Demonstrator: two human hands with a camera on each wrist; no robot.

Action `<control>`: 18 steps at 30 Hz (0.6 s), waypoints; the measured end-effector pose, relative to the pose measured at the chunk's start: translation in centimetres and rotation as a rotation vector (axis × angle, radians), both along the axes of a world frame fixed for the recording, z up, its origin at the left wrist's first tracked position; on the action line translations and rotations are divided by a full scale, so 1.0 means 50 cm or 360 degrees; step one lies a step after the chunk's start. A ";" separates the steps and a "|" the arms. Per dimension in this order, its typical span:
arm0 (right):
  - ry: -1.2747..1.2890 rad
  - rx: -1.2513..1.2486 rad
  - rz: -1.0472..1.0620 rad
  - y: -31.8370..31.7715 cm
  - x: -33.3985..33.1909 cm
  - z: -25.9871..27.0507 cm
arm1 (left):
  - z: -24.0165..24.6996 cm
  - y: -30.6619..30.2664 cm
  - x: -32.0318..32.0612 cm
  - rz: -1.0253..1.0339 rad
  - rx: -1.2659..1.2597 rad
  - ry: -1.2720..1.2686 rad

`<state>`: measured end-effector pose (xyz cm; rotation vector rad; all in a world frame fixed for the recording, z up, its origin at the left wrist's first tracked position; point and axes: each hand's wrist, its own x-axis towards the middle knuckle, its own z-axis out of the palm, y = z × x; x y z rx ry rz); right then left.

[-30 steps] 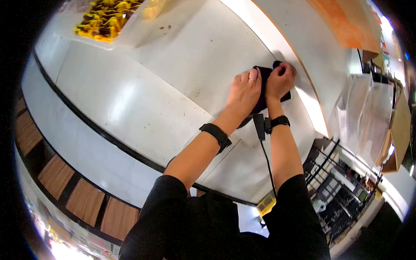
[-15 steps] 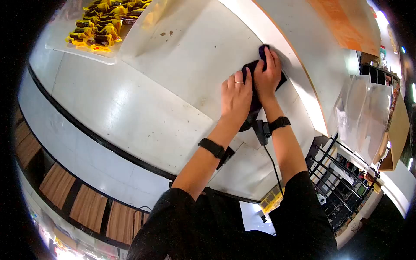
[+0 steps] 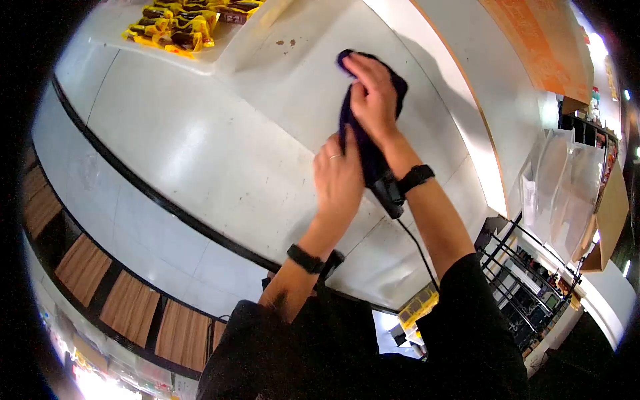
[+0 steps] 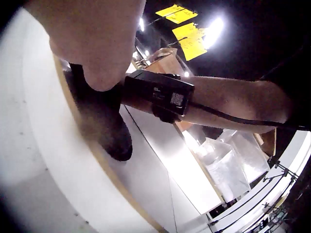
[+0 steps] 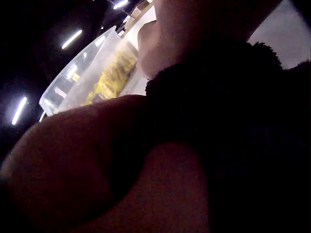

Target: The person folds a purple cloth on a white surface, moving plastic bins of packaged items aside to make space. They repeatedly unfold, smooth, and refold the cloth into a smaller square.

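A dark purple-black fuzzy cloth (image 3: 368, 143) lies on the white surface in the head view. My right hand (image 3: 377, 103) rests on its upper part, fingers stretched along it toward a folded corner. Lower down, my left hand (image 3: 337, 180), with a ring on one finger, holds the cloth's left edge between thumb and curled fingers. The left fingertips are hidden. In the left wrist view the cloth (image 4: 119, 141) shows below the left hand (image 4: 97, 53). Close up and very dark, the cloth (image 5: 252, 126) fills much of the right wrist view.
A clear plastic bin (image 3: 233, 57) with yellow-wrapped snacks (image 3: 177, 30) stands at the upper left. A white raised ledge (image 3: 460, 100) curves along the right. A black cable (image 3: 420, 253) runs from the right wrist device. Clear bags (image 3: 560, 187) and a cardboard box (image 3: 607, 220) are farther right.
Both hands and the cloth have moved left, away from the raised ledge. The right hand went up and left, its fingers straightening; the left hand slid down and left.
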<state>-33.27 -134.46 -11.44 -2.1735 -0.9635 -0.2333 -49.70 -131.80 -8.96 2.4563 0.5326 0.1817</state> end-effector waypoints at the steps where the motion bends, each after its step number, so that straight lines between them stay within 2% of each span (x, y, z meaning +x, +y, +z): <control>1: 0.0054 0.0050 0.0058 0.014 -0.040 0.002 | 0.012 0.013 -0.031 0.0049 -0.0031 0.0061; 6: 0.0451 0.0263 0.0298 0.061 -0.226 0.030 | 0.086 0.053 -0.196 0.0086 -0.0164 0.0304; 8: 0.1079 0.0437 0.0255 0.070 -0.294 0.038 | 0.102 0.067 -0.237 0.0136 -0.0192 0.0327; 10: 0.1152 0.0484 0.0136 0.071 -0.336 0.044 | 0.120 0.074 -0.273 0.0078 -0.0136 0.0231; 12: 0.1265 0.0613 -0.0100 0.060 -0.356 0.071 | 0.144 0.079 -0.278 0.0094 -0.0117 0.0172; 14: 0.1199 0.0701 -0.0383 0.023 -0.357 0.107 | 0.170 0.074 -0.273 -0.0048 -0.0294 0.0021; 15: 0.1019 0.0690 -0.0500 -0.009 -0.346 0.117 | 0.180 0.070 -0.258 -0.0131 -0.0280 -0.0072; 17: 0.0945 0.0878 -0.0891 -0.065 -0.321 0.146 | 0.181 0.057 -0.214 -0.0299 -0.0398 -0.0205; 18: 0.0768 0.0709 -0.1084 -0.098 -0.306 0.160 | 0.182 0.046 -0.193 -0.0369 -0.0476 -0.0235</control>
